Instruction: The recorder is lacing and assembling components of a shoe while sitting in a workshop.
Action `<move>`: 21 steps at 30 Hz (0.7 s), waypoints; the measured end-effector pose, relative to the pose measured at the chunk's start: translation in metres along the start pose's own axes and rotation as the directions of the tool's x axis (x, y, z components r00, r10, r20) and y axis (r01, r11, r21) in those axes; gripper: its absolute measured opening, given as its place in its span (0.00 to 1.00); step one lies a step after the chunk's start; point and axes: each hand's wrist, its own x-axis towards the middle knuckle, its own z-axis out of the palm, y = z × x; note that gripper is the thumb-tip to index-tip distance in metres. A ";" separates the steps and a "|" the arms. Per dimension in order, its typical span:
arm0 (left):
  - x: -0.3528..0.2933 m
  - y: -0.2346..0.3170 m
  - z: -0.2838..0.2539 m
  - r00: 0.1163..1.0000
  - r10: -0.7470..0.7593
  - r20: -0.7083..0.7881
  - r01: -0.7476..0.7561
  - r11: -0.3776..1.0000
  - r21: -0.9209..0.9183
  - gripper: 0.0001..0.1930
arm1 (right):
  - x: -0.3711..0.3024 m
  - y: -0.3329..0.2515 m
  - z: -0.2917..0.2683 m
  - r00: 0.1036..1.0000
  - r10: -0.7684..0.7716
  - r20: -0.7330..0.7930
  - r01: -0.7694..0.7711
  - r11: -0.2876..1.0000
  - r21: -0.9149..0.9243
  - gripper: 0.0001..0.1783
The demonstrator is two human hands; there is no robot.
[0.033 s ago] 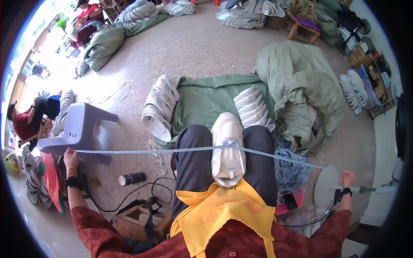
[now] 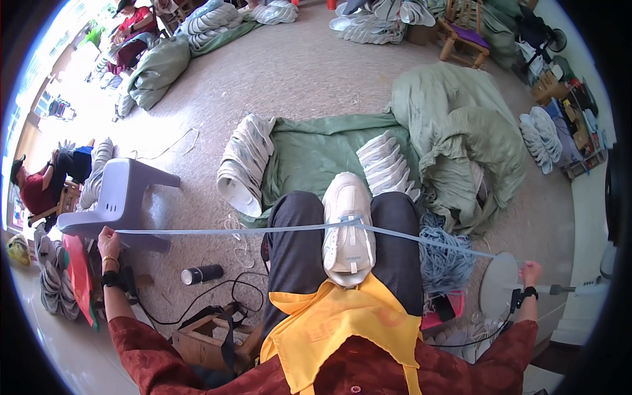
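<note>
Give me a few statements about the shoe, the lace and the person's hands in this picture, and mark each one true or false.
1. A white shoe rests on the person's lap between the thighs. True.
2. The pale blue lace hangs slack in a loop. False: it is pulled taut from the left hand through the shoe to the right hand.
3. Both hands are close together over the shoe. False: the arms are spread wide to either side.
4. A grey plastic stool stands on the floor near the left hand. True.
5. A dark cylinder-shaped can lies on its side on the floor. True.
</note>
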 end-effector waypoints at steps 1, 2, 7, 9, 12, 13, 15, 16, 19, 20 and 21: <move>-0.003 0.002 0.003 1.000 0.027 -0.014 -0.026 0.999 0.028 0.03 | 0.000 -0.006 0.004 0.998 0.049 0.044 -0.049 0.999 0.001 0.05; -0.006 0.003 0.005 1.000 0.024 -0.012 -0.023 0.999 0.025 0.03 | 0.001 -0.013 0.010 0.991 0.097 0.088 -0.098 0.995 0.001 0.06; 0.008 0.048 0.010 0.971 0.233 -0.046 -0.233 0.972 0.005 0.03 | 0.009 -0.048 0.032 0.960 -0.041 0.278 0.037 0.999 0.021 0.08; 0.023 0.052 0.001 0.924 0.300 -0.239 -0.345 0.923 -0.173 0.03 | 0.020 -0.076 0.029 0.977 -0.162 0.142 0.122 0.958 0.258 0.08; 0.016 0.065 -0.035 0.790 0.322 -0.522 -0.383 0.924 -0.010 0.05 | -0.012 -0.129 0.056 0.993 0.096 -0.070 -0.007 0.635 0.772 0.07; 0.013 0.044 -0.015 0.924 0.179 -0.337 -0.282 0.915 -0.288 0.06 | -0.014 -0.129 0.061 0.992 -0.072 0.108 -0.038 0.638 0.769 0.05; -0.015 0.039 0.033 0.949 0.267 0.165 -0.149 0.846 -0.511 0.03 | -0.045 -0.130 0.079 0.866 -0.229 0.444 -0.192 0.667 0.720 0.05; -0.077 0.115 0.029 0.843 0.258 0.472 -0.113 0.943 -0.314 0.07 | -0.119 -0.181 0.090 0.780 -0.228 0.583 -0.303 0.677 0.671 0.07; -0.181 0.186 0.061 0.492 0.154 0.857 0.325 0.881 -0.344 0.07 | -0.243 -0.287 0.111 0.488 -0.289 0.824 -0.465 0.713 0.526 0.11; -0.211 0.210 0.064 0.370 0.221 0.903 0.388 0.846 -0.366 0.06 | -0.273 -0.320 0.110 0.421 -0.247 0.873 -0.478 0.757 0.445 0.13; -0.233 0.225 0.071 0.288 0.358 0.888 0.405 0.795 -0.452 0.06 | -0.296 -0.343 0.110 0.334 -0.305 0.892 -0.437 0.788 0.433 0.14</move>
